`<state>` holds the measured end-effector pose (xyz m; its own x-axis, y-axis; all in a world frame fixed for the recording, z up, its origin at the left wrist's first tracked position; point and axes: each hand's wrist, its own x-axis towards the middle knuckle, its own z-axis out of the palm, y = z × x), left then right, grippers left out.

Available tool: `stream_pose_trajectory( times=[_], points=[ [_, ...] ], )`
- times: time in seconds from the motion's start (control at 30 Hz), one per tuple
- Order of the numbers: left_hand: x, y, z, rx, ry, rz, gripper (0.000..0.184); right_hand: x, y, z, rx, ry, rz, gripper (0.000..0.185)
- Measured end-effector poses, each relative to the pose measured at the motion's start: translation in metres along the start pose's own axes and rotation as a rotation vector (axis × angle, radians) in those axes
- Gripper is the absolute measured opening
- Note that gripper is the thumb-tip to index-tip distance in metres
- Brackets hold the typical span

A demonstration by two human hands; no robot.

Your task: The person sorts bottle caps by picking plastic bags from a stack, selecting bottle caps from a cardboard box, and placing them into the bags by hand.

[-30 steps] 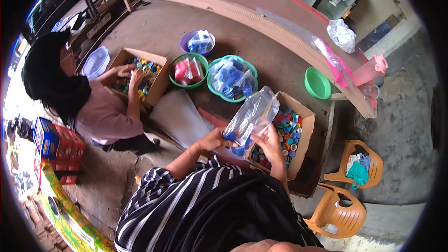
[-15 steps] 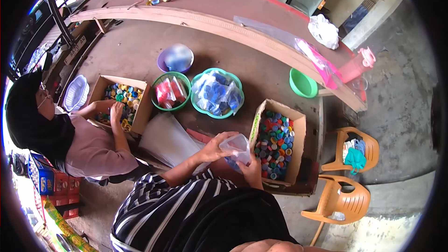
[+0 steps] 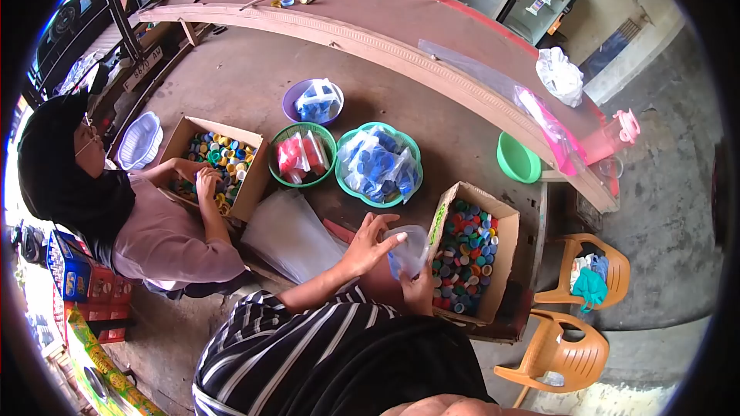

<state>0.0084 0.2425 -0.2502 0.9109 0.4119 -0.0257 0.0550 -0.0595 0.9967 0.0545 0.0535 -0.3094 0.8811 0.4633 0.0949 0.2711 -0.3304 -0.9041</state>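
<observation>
A clear plastic bag (image 3: 412, 245) with some blue in its lower part is gripped at its lower right edge by my right hand (image 3: 418, 290). Just left of the bag, my left hand (image 3: 365, 250) has its fingers and thumb apart and holds nothing; the thumb tip comes close to the bag's side. To the right of my right hand stands a cardboard box (image 3: 505, 266) of mixed coloured bottle caps (image 3: 465, 250). A stack of flat clear plastic bags (image 3: 289, 235) lies to the left, below my left forearm.
A co-worker (image 3: 166, 231) at the left reaches into another box (image 3: 250, 185) of caps. Beyond my hands, a teal basin (image 3: 416, 146) and a purple bowl (image 3: 288, 100) hold bagged blue caps; a green basket (image 3: 274, 172) holds red ones. A wooden ledge (image 3: 370, 38) and orange chairs (image 3: 574, 354) stand around.
My left hand has let go of the bag's upper edge and its fingers have spread. My right hand still holds the bag. The whole view has shifted slightly.
</observation>
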Motion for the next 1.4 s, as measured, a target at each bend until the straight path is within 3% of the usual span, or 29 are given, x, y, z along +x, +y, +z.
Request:
stream_pose_trajectory(
  times=[0.1, 0.13, 0.23, 0.37, 0.5, 0.7, 0.73, 0.83, 0.93, 1.03, 1.07, 1.2, 1.4],
  points=[
    [-0.007, 0.002, 0.005, 0.106, 0.017, 0.075, 0.062, -0.012, 0.005, 0.000, 0.140, -0.233, 0.107, 0.051],
    [-0.009, 0.002, 0.007, 0.120, 0.027, 0.121, 0.053, -0.015, 0.011, -0.001, 0.173, -0.321, 0.132, 0.055],
    [-0.012, -0.015, 0.010, 0.128, -0.035, 0.180, 0.050, -0.022, 0.010, -0.003, 0.027, -0.381, -0.105, 0.065],
    [-0.021, -0.014, 0.021, 0.141, -0.038, 0.277, 0.047, -0.040, -0.015, -0.018, 0.612, -0.356, 0.205, 0.077],
    [-0.033, -0.003, 0.033, 0.151, -0.085, 0.376, 0.045, -0.047, -0.002, -0.042, 0.435, -0.187, 0.059, 0.071],
    [-0.049, -0.008, 0.042, 0.205, -0.113, 0.535, 0.042, -0.043, 0.003, -0.043, 0.155, 0.037, 0.003, 0.042],
    [-0.052, -0.003, 0.040, 0.204, -0.116, 0.505, 0.032, -0.045, -0.005, -0.045, 0.174, 0.029, 0.040, 0.041],
    [-0.057, -0.002, 0.034, 0.316, -0.102, 0.603, 0.021, -0.046, -0.015, -0.048, 0.176, 0.064, 0.047, 0.040],
    [-0.067, -0.003, 0.029, 0.396, -0.183, 0.543, 0.014, -0.047, -0.032, -0.053, 0.187, 0.061, 0.078, 0.040],
    [-0.070, -0.005, 0.027, 0.550, -0.129, 0.656, 0.020, -0.045, -0.028, -0.052, 0.105, 0.063, 0.044, 0.038],
    [-0.069, -0.009, 0.025, 0.572, -0.133, 0.666, 0.030, -0.046, -0.029, -0.051, 0.132, 0.058, 0.076, 0.039],
    [-0.077, -0.010, 0.022, 0.639, -0.071, 0.521, 0.037, -0.045, -0.027, -0.045, 0.075, -0.017, 0.038, 0.043],
    [-0.087, -0.004, 0.018, 0.456, 0.022, 0.355, 0.046, -0.043, -0.034, -0.037, 0.207, -0.157, 0.023, 0.049]
  ],
)
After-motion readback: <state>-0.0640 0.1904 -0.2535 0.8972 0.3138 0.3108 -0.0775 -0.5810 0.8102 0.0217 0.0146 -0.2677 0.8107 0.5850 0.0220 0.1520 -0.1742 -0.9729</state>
